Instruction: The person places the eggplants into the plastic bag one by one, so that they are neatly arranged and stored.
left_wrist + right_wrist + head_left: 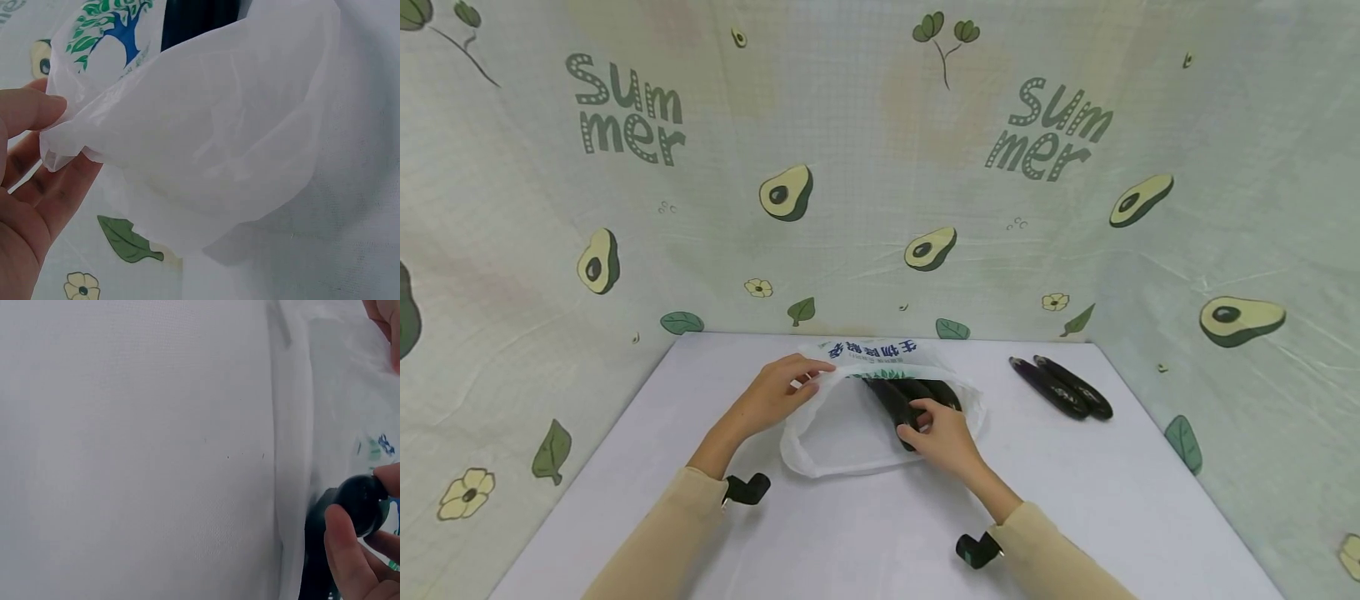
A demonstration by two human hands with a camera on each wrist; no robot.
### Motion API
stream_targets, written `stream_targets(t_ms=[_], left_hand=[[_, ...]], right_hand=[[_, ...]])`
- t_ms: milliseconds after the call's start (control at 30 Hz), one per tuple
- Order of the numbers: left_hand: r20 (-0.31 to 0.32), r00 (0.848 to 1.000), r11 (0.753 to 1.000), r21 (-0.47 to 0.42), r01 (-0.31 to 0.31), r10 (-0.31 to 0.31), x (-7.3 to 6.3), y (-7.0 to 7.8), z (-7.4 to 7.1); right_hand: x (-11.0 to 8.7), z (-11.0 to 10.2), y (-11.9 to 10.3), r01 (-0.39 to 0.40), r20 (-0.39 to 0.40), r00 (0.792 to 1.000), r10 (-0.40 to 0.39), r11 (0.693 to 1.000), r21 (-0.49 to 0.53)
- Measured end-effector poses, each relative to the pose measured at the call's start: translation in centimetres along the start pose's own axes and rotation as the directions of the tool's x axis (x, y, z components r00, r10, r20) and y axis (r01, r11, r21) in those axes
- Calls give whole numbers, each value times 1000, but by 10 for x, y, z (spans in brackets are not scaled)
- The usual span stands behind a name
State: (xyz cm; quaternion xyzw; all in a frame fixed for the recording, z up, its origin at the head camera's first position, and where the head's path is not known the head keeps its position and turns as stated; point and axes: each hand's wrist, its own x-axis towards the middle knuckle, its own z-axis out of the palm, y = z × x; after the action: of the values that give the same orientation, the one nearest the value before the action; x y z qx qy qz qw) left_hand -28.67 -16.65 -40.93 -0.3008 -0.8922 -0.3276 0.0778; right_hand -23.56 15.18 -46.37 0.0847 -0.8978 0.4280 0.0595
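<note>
Closest to me, two beige sleeves (662, 533) reach over a white table (865, 542), a small black device (977, 550) strapped at each wrist. The right hand (942, 437) comes in at the mouth of a thin white plastic bag (805, 465), thumb and fingers closed around the rounded near end of a glossy dark eggplant (887, 400). That end is probably the easy place to grip, since the far end runs in beneath the upper film. The bag lies on its side with its opening toward the person, which seems to give the hand a straight way in.

Just beyond, the left hand (782, 387) pinches the bag's rim at its left corner between thumb and fingers. The pinch appears to keep the limp film raised, so the mouth gapes. Inside, right of the held eggplant, lie more eggplants (942, 392), seemingly two, partly hidden by film and fingers; all point roughly the same way, perhaps to nest snugly.

Farther off, right of the bag and apart from it, two loose eggplants (1048, 389) rest side by side. Behind the table hangs a pale cloth (850, 250) printed with avocados, leaves and "summer".
</note>
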Motion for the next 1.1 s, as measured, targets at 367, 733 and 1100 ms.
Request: stream_targets(t_ms=[367, 733, 1100], left_hand=[[-3, 1000, 1000, -1, -5, 5, -1, 0, 0], [-2, 1000, 1000, 7, -3, 3, -1, -1, 2], [-2, 1000, 1000, 17, -5, 5, -1, 0, 2]], right_hand=[[2, 16, -2, 58, -39, 997, -60, 997, -42], [3, 34, -10, 53, -77, 996, -56, 998, -35], [8, 47, -15, 29, -83, 996, -26, 999, 30]])
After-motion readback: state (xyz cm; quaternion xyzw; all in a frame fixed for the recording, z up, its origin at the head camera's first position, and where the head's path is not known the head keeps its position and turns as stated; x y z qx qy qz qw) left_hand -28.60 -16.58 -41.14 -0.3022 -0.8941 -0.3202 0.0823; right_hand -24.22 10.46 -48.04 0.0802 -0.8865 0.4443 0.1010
